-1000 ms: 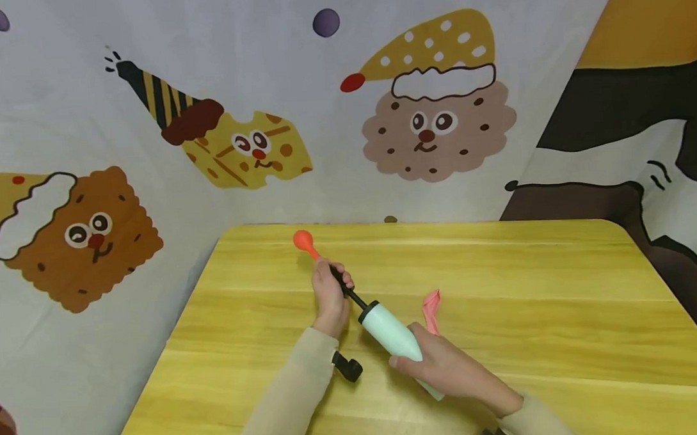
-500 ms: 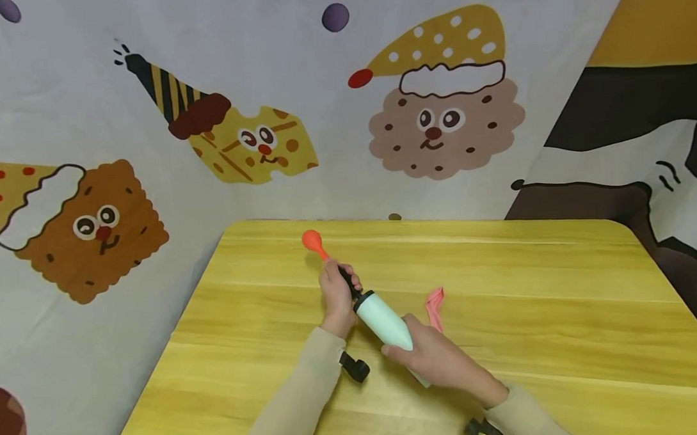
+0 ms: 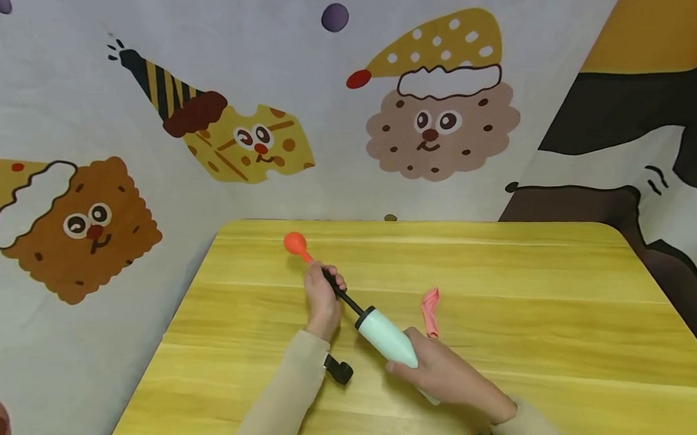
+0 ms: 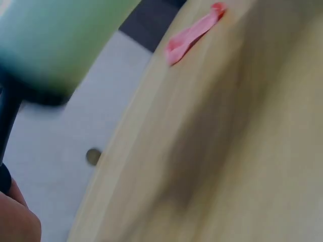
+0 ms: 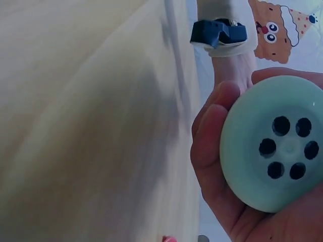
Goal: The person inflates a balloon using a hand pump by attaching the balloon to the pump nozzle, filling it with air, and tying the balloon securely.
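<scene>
A mint-green hand balloon pump (image 3: 386,334) slants over the table in the head view. My left hand (image 3: 321,298) grips its black end, and a small, partly inflated orange-red balloon (image 3: 295,244) sticks out beyond that hand. Bare black rod (image 3: 353,304) shows between the left hand and the green barrel. My right hand (image 3: 449,373) holds the barrel's lower part; its fingers curl round the wide end (image 5: 242,151), whose face has several holes, in the right wrist view. Only part of the left hand (image 4: 17,222) shows in its own wrist view, beside the blurred barrel.
On the wooden table (image 3: 559,300), a limp pink balloon (image 3: 430,312) lies just beyond the right hand. A white cloth backdrop (image 3: 334,147) with cartoon biscuits hangs behind the table's far edge. Black camera mounts (image 3: 339,371) are strapped to the wrists.
The rod slid into the barrel half a second ago and is drawn out again now. The red balloon looks slightly larger than a second ago. Both hands keep their grip.
</scene>
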### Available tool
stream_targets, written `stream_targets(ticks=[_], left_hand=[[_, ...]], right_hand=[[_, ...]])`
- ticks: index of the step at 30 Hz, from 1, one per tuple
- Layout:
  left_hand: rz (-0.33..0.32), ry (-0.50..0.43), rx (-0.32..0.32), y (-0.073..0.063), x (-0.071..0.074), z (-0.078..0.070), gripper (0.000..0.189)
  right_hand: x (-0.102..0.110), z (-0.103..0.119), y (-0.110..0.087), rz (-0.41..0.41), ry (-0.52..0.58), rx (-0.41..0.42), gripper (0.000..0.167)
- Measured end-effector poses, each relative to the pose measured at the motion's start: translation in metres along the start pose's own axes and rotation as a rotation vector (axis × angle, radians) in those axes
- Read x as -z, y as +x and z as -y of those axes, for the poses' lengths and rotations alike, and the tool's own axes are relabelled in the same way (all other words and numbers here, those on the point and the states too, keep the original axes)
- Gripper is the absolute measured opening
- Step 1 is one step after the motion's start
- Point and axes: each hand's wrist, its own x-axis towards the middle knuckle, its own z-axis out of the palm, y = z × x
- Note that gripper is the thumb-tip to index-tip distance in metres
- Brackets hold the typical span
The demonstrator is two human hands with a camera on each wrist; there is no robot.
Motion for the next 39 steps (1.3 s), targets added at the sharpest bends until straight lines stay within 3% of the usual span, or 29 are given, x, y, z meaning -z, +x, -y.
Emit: stream_targets(ticks=[3, 7, 11, 15, 18, 21, 27, 34, 39], left_hand=[[0.028, 0.02, 0.031, -0.011, -0.002, 0.004, 0.032], [0.014, 0.058, 0.044, -0.018, -0.002, 0.009, 0.034], [-0.012, 0.089, 0.007, -0.01, -0.001, 0.005, 0.04], [-0.026, 0.049, -0.03, 0.004, 0.0, -0.006, 0.04], [-0.055, 0.002, -0.065, 0.014, 0.002, -0.014, 0.037], [-0.057, 0.003, -0.057, 0.015, 0.003, -0.016, 0.036], [-0.029, 0.019, -0.026, 0.002, 0.0, -0.009, 0.037], [0.001, 0.053, 0.003, -0.022, -0.008, 0.008, 0.037], [-0.01, 0.108, -0.01, -0.022, -0.007, 0.016, 0.039]], right_hand=[[-0.001, 0.002, 0.01, 0.0, -0.002, -0.008, 0.059], [-0.002, 0.007, 0.021, 0.01, 0.016, -0.002, 0.061], [-0.005, 0.012, 0.024, -0.002, 0.001, -0.007, 0.064], [-0.003, 0.014, 0.016, -0.017, -0.014, -0.026, 0.067], [0.003, 0.012, 0.005, 0.001, -0.016, -0.024, 0.06], [0.008, 0.007, -0.004, 0.018, -0.034, 0.0, 0.052], [0.01, 0.002, -0.004, 0.018, -0.08, 0.014, 0.049], [0.009, 0.005, 0.015, 0.001, -0.069, 0.044, 0.052], [0.006, 0.008, 0.021, -0.001, -0.058, 0.023, 0.054]])
